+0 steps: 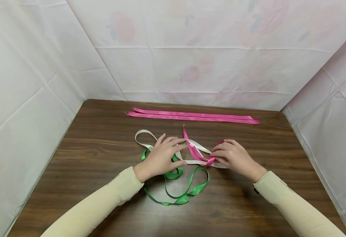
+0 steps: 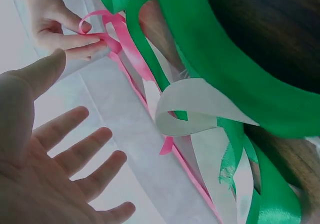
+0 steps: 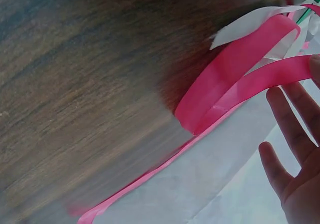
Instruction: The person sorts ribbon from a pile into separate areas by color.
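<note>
My right hand [image 1: 236,158] pinches a pink satin ribbon [image 3: 282,72] between thumb and fingers, its other fingers spread in the right wrist view. That pink ribbon wraps around a white ribbon [image 1: 201,145] near the hand, and one tail of it points toward the far side. My left hand [image 1: 161,158] has its fingers spread in the left wrist view, with nothing gripped. Beneath it in the head view, a looped green ribbon [image 1: 199,189] and the white ribbon are partly hidden. Whether the left fingertips touch the ribbons, I cannot tell.
Two pink ribbon strips [image 1: 190,116] lie side by side along the far part of the dark wooden table [image 1: 102,121]. White cloth [image 1: 208,72] with faint fruit prints hangs behind the table, and more white cloth lines both sides.
</note>
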`<state>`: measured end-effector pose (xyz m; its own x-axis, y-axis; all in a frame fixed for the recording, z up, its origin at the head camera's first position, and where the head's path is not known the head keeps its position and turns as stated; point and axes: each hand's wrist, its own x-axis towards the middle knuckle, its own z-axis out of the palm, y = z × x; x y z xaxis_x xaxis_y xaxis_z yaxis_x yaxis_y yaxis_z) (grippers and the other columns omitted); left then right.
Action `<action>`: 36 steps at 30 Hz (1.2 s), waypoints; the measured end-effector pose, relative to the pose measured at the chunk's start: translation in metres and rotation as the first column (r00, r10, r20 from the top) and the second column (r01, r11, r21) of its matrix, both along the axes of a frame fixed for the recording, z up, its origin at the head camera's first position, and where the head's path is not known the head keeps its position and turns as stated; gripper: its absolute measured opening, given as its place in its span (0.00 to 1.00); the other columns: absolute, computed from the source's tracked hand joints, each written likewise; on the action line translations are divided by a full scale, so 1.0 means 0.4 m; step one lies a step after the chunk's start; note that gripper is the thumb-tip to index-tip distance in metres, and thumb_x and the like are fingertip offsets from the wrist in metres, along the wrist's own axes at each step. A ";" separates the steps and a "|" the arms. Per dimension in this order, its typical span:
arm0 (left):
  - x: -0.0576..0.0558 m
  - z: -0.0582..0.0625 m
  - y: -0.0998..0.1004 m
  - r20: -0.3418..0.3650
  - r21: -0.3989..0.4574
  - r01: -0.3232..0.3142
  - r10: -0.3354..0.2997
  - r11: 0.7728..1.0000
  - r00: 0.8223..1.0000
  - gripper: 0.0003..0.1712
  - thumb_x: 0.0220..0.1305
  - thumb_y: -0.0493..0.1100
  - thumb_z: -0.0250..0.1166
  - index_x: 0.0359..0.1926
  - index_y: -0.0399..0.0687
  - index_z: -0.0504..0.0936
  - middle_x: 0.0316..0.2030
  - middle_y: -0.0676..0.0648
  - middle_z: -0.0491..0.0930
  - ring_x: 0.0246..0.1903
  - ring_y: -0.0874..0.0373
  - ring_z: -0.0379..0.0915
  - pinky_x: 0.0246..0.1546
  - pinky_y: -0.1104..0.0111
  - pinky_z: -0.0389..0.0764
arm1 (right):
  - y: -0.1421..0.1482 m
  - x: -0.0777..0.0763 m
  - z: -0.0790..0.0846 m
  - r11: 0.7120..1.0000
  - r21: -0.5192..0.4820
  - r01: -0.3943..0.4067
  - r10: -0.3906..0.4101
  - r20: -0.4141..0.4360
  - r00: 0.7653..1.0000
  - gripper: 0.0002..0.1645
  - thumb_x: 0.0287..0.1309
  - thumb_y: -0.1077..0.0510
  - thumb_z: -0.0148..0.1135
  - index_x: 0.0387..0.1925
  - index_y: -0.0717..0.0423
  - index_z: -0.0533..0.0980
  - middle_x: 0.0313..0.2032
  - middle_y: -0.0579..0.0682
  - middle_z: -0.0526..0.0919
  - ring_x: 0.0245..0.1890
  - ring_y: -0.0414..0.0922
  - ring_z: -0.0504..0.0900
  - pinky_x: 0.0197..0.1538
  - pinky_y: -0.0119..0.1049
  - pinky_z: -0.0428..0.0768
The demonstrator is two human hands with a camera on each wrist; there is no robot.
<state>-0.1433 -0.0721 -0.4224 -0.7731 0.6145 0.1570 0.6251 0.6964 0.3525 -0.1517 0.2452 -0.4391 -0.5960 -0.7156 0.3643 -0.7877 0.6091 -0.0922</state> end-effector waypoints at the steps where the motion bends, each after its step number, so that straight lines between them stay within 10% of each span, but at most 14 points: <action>1: -0.001 0.001 0.002 -0.006 0.004 0.000 0.000 1.000 1.000 0.35 0.62 0.63 0.72 0.66 0.54 0.81 0.68 0.48 0.77 0.70 0.46 0.69 0.77 0.38 0.54 | 0.000 -0.001 0.001 1.000 -0.004 -0.001 0.001 -0.008 1.000 0.13 0.47 0.57 0.82 0.38 0.47 0.89 0.40 0.43 0.91 0.45 0.45 0.87 0.61 0.57 0.78; 36: -0.007 0.003 0.086 -0.007 0.211 -0.093 0.096 0.973 0.995 0.47 0.61 0.60 0.74 0.72 0.40 0.69 0.63 0.44 0.81 0.64 0.46 0.76 0.74 0.46 0.66 | -0.051 -0.024 0.084 0.987 -0.144 0.069 -0.087 -0.123 0.989 0.11 0.43 0.64 0.82 0.33 0.57 0.89 0.26 0.47 0.88 0.29 0.44 0.83 0.56 0.52 0.82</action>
<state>-0.1462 -0.0378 -0.4212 -0.8222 0.4908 0.2882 0.5672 0.6642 0.4871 -0.1612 0.2248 -0.4055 -0.5894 -0.6062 0.5340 -0.7493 0.6573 -0.0807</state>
